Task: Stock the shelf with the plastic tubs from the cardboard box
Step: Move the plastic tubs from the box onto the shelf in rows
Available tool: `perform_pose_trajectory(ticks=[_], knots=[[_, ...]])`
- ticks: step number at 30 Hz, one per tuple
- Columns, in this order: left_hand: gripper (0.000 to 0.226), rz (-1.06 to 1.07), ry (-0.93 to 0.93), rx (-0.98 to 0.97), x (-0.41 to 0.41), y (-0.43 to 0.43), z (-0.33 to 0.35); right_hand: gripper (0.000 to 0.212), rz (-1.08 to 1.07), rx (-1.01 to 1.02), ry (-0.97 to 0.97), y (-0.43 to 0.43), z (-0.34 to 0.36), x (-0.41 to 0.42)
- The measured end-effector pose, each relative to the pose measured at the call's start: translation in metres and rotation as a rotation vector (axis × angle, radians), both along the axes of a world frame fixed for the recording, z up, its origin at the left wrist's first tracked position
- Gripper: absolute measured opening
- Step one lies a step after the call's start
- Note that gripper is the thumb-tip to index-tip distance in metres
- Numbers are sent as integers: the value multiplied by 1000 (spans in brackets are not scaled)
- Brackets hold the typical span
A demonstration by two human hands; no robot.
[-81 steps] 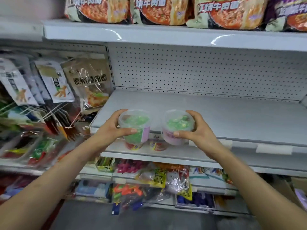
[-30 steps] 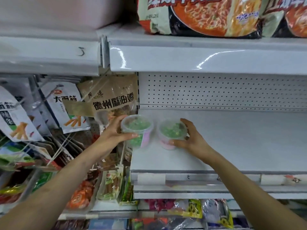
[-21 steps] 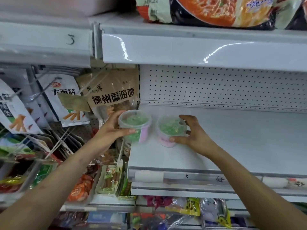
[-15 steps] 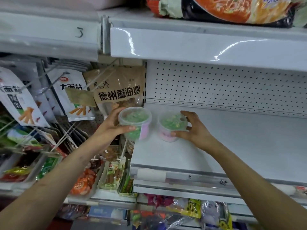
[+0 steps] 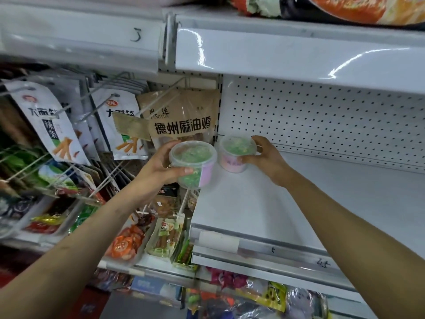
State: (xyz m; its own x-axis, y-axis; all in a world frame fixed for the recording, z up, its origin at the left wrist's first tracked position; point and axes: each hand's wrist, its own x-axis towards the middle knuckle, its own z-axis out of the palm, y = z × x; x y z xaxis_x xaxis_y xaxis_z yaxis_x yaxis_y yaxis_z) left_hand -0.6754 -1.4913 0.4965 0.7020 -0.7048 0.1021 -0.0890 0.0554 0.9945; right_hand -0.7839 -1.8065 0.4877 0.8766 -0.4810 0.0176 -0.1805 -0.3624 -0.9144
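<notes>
Plastic tubs, one per hand: right hand point(image 5: 264, 157) grips its tub point(image 5: 236, 153) at the shelf point(image 5: 299, 203) corner; left hand point(image 5: 158, 171) clasps the second tub point(image 5: 193, 165), waiting alongside.

Both bare forearms reach up into the frame and converge toward the centre. The left arm enters from the 8 o'clock corner and runs toward 1 o'clock, wrist fairly straight, ending in the left hand point(image 5: 158, 169). That hand is curled in a wrap grip, thumb lying across the near side and pointing toward 3 o'clock, the other fingers hidden round the far side. The right arm comes from the 4 o'clock edge and angles toward 10 o'clock. The right hand point(image 5: 264, 157) is cupped, thumb low pointing toward 9 o'clock, index finger arched above, palm facing left.
</notes>
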Motion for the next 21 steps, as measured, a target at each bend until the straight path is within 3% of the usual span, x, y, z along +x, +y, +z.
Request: perform_pose_trajectory(ticks=[5,8,21], knots=[[84,2,-21,1,7,-2,-1,46,22,12,-31,-2,7,9],[85,9,-26,3,9,-2,-2,38,39,16,-29,-4,8,15],[94,-1,-5,37,10,-8,-1,52,26,1,-8,-11,8,30]])
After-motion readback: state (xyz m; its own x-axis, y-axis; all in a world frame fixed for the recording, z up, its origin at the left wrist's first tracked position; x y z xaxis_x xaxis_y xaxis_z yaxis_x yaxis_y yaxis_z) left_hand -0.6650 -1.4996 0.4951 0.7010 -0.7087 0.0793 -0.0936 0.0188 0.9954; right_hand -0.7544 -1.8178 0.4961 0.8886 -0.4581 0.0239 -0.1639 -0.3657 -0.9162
